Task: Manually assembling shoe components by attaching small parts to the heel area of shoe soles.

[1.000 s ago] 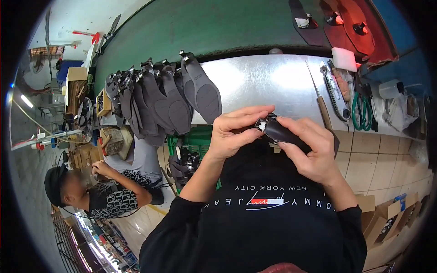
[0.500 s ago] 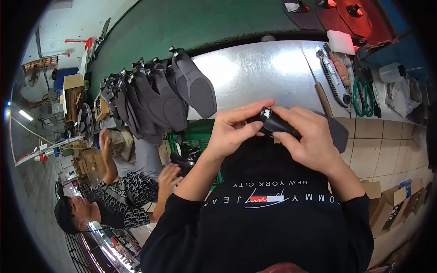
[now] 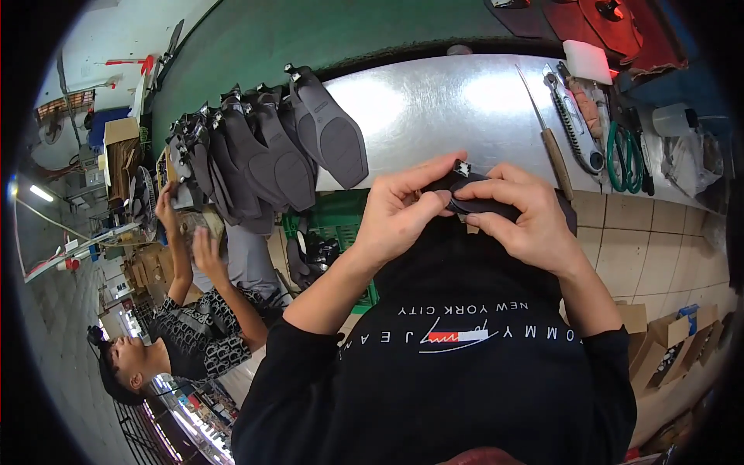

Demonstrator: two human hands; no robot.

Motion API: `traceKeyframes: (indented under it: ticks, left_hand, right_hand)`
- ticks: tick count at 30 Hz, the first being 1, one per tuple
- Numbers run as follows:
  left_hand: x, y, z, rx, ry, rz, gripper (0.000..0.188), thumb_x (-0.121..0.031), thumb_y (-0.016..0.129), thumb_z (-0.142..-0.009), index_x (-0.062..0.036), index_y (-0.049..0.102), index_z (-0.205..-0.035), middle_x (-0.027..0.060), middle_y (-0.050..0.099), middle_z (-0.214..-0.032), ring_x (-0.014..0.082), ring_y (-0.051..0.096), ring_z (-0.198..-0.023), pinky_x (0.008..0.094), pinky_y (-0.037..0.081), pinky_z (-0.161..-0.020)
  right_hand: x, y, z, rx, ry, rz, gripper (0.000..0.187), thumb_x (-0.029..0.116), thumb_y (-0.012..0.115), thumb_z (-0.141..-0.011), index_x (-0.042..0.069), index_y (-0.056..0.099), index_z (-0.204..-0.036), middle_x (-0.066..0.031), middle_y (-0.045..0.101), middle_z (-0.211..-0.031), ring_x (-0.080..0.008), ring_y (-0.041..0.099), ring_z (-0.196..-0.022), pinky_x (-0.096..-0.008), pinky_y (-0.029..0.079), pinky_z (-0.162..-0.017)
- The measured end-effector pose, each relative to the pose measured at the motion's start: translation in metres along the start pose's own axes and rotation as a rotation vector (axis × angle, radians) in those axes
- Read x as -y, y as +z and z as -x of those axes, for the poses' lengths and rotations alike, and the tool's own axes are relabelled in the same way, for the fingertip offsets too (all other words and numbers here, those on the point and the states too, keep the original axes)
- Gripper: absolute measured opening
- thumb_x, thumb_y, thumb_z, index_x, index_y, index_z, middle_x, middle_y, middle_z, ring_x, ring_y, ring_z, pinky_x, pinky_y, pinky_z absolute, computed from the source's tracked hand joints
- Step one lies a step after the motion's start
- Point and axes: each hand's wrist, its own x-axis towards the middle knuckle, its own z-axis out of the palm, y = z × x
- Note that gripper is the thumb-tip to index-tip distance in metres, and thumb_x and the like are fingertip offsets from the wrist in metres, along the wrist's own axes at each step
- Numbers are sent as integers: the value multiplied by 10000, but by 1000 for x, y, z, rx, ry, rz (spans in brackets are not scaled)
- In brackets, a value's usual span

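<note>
In front of my chest, close to the near edge of the bench, I hold a dark heeled shoe sole (image 3: 498, 206). My left hand (image 3: 403, 213) is closed on its heel end, with the thumb and fingers pressing close to the small shiny heel tip. My right hand (image 3: 535, 221) pinches the same sole further along, thumb below and fingers over it. Much of the sole is hidden behind my hands, and its toe end shows just past the right one. Several similar grey heeled soles (image 3: 329, 128) lie overlapped on the bench's left part.
A shiny metal bench top (image 3: 434, 101) carries a wooden-handled awl (image 3: 555, 159), a utility knife (image 3: 572, 124), green-handled scissors (image 3: 625, 159) and a white foam block (image 3: 587, 62). Below stands a green crate (image 3: 341, 217) holding dark shoe parts. A co-worker (image 3: 205, 325) is at left; cardboard boxes (image 3: 674, 345) stand at right.
My right fingers have shifted along the sole toward the heel, and the sole has turned slightly in my hands. The co-worker's hands have moved toward the row of soles.
</note>
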Motion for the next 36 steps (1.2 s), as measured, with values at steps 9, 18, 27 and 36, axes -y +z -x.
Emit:
traceKeyframes:
  ticks: [9, 18, 27, 36]
  left_hand:
    - [12, 0, -7, -29, 40, -139, 433, 107, 558, -799, 49, 592, -1228, 151, 598, -1259, 141, 630, -988, 247, 554, -774]
    - [8, 0, -12, -66, -9, -159, 413, 105, 564, -779, 55, 620, -1185, 137, 634, -1205, 122, 640, -930, 230, 555, -734]
    - [-9, -9, -18, -17, -326, 229, 370, 20, 523, -850, 20, 609, -1209, 127, 624, -1210, 152, 666, -928, 249, 601, -695]
    - [7, -11, -8, 27, -265, -13, 326, -193, 450, -986, -12, 570, -1229, 34, 654, -1029, 55, 603, -847, 193, 477, -547]
  right_hand:
    - [-6, 2, -3, -48, -148, 92, 283, 5, 753, -654, 14, 604, -895, -92, 569, -826, -261, 580, -737, -321, 449, -654]
    - [-7, 9, 1, -82, -106, 111, 241, 53, 742, -673, 70, 588, -858, -79, 530, -819, -276, 574, -751, -364, 451, -648]
    - [-9, 13, 2, -259, -365, 309, 232, 82, 747, -657, 100, 636, -859, -88, 544, -827, -267, 583, -734, -350, 463, -617]
    - [-1, 17, 3, -289, -175, 156, 228, 34, 716, -738, 46, 604, -936, -120, 611, -804, -295, 607, -694, -381, 482, -613]
